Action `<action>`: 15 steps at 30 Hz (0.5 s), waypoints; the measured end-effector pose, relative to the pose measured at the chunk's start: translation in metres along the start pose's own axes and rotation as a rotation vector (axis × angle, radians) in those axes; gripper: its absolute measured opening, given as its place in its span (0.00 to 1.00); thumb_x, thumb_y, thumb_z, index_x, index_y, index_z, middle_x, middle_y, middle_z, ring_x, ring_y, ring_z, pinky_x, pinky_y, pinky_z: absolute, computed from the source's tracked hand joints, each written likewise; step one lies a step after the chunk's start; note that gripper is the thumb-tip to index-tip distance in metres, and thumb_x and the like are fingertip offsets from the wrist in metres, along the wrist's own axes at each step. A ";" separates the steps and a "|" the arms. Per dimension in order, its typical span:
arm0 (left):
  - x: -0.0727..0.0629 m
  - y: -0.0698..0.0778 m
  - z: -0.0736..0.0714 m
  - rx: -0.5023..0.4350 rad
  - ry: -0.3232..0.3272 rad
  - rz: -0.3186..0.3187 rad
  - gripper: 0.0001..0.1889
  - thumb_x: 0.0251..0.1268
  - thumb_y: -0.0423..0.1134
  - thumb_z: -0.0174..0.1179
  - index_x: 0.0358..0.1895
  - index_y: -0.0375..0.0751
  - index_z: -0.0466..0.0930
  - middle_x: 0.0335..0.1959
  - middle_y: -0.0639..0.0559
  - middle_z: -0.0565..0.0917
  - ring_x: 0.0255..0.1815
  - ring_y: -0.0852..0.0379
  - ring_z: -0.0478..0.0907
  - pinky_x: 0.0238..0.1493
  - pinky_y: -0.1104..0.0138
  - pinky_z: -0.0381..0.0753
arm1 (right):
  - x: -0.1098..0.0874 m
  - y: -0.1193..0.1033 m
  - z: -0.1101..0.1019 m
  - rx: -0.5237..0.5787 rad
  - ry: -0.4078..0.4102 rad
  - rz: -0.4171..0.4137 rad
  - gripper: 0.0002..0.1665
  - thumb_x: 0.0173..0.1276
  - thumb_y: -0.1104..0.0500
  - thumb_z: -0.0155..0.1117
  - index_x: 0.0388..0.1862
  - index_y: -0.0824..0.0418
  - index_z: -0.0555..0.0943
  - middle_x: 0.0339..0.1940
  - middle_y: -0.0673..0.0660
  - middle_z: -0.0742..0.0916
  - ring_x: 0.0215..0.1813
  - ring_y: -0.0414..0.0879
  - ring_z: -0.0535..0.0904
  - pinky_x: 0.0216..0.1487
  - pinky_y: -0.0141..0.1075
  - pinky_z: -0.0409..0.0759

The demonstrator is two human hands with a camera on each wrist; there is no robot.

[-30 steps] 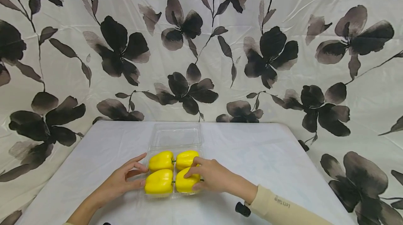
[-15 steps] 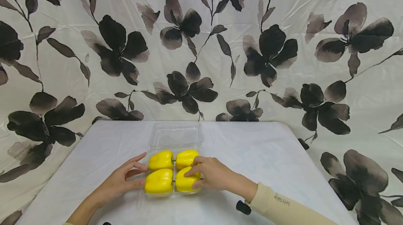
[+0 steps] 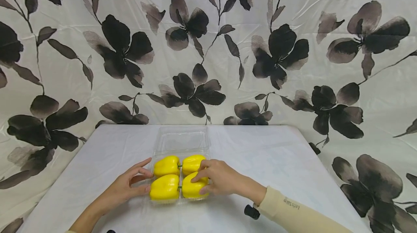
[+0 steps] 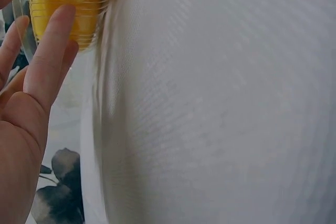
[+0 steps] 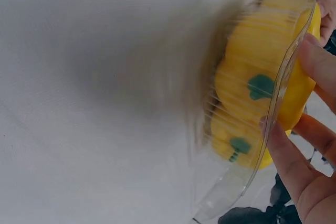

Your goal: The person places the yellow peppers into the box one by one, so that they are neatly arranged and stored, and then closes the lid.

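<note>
Several yellow bell peppers lie in two rows in a clear plastic clamshell container (image 5: 226, 190), whose lid (image 3: 182, 141) lies folded back, open. My right hand (image 3: 219, 178) holds the near right bell pepper (image 3: 192, 191), thumb and fingers on it; in the right wrist view one finger rests at the container's rim. Green stems show through the wall there. At the left side, my left hand (image 3: 130, 184) has spread fingers, with the fingertips (image 4: 64, 17) at the ribbed wall. The near left bell pepper (image 3: 164, 186) sits just beside that thumb.
The container stands on a white-covered table (image 3: 260, 153). A floral curtain (image 3: 234, 62) hangs behind the table's far edge. A small black object (image 3: 252, 211) shows beside the right sleeve (image 3: 293, 209).
The right hand's knuckles have risen slightly while its fingers stay on the near right bell pepper. The left hand and the other peppers hold their places; the head view shifts a little.
</note>
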State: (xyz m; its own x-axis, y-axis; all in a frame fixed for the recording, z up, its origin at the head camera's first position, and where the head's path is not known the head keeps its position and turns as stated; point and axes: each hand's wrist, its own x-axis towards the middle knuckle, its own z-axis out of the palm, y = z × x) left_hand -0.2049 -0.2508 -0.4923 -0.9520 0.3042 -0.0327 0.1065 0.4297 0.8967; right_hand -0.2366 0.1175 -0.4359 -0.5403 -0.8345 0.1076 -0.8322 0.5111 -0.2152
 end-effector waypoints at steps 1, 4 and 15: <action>0.000 0.001 0.000 0.003 0.001 0.003 0.22 0.67 0.48 0.75 0.57 0.43 0.79 0.88 0.45 0.53 0.76 0.32 0.71 0.75 0.36 0.69 | 0.000 0.000 0.000 0.004 0.002 0.007 0.22 0.65 0.48 0.82 0.58 0.44 0.90 0.48 0.46 0.85 0.46 0.35 0.77 0.49 0.26 0.77; 0.000 0.002 -0.001 0.012 0.005 0.009 0.22 0.67 0.48 0.75 0.57 0.43 0.79 0.88 0.45 0.53 0.76 0.32 0.71 0.75 0.35 0.69 | 0.000 -0.001 0.000 0.006 0.010 0.025 0.23 0.64 0.48 0.83 0.58 0.42 0.90 0.48 0.45 0.84 0.46 0.35 0.76 0.50 0.27 0.77; 0.000 -0.001 -0.002 0.004 -0.003 0.020 0.22 0.66 0.47 0.76 0.57 0.43 0.80 0.88 0.43 0.53 0.75 0.33 0.71 0.76 0.37 0.69 | -0.007 -0.004 0.000 0.059 -0.027 0.066 0.24 0.69 0.49 0.78 0.63 0.41 0.86 0.56 0.48 0.79 0.55 0.41 0.72 0.58 0.32 0.76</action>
State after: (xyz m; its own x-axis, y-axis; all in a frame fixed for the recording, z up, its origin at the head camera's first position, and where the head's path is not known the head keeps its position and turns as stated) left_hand -0.2059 -0.2524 -0.4922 -0.9489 0.3152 -0.0164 0.1263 0.4268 0.8955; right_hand -0.2291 0.1211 -0.4360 -0.5895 -0.8051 0.0649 -0.7856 0.5528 -0.2781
